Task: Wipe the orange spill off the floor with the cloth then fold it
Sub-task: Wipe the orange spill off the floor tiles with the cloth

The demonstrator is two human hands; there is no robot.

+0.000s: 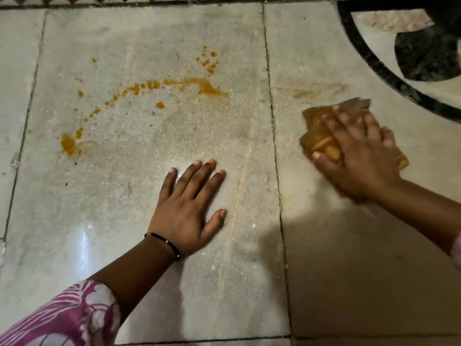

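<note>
An orange spill (207,88) arcs across a pale marble floor tile, from a blob at the left (68,144) up to splashes at the top. A wet, faintly orange film covers the tile below the arc. My left hand (189,206) lies flat on the tile, fingers spread, holding nothing. To the right, my right hand (359,156) presses down on a bunched, orange-stained cloth (316,136) on the neighbouring tile, blurred by motion. The cloth lies well right of the spill.
A dark curved inlay (374,58) runs through the floor at the upper right. A patterned border strip (149,0) edges the top. Tile joints (274,146) separate the slabs. A pink patterned sleeve (62,318) shows at the lower left.
</note>
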